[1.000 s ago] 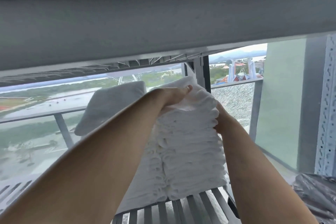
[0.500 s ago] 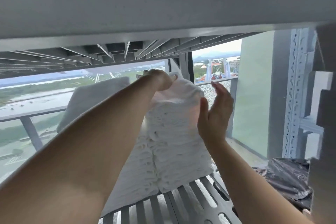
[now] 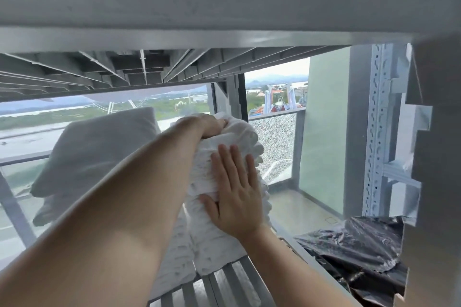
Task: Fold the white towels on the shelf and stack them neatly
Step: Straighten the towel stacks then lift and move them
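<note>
A tall stack of folded white towels (image 3: 214,247) stands on the slatted grey shelf (image 3: 224,286). My left hand (image 3: 209,127) reaches over the top of the stack and grips the uppermost towel (image 3: 242,132), its fingers curled into the cloth. My right hand (image 3: 237,194) lies flat against the near face of the stack, fingers straight and pointing up. A second, lower stack of towels (image 3: 174,266) sits to the left, mostly hidden behind my left forearm.
A white pillow (image 3: 94,157) leans left of the stack. The shelf above (image 3: 224,7) hangs close overhead. A perforated metal upright (image 3: 376,132) stands at the right, with crumpled black plastic (image 3: 349,252) below it. Behind is a window with a cracked glass railing (image 3: 274,142).
My right hand has moved from the right side of the stack onto its front face and now lies flat on it. My left hand stays on the top towel.
</note>
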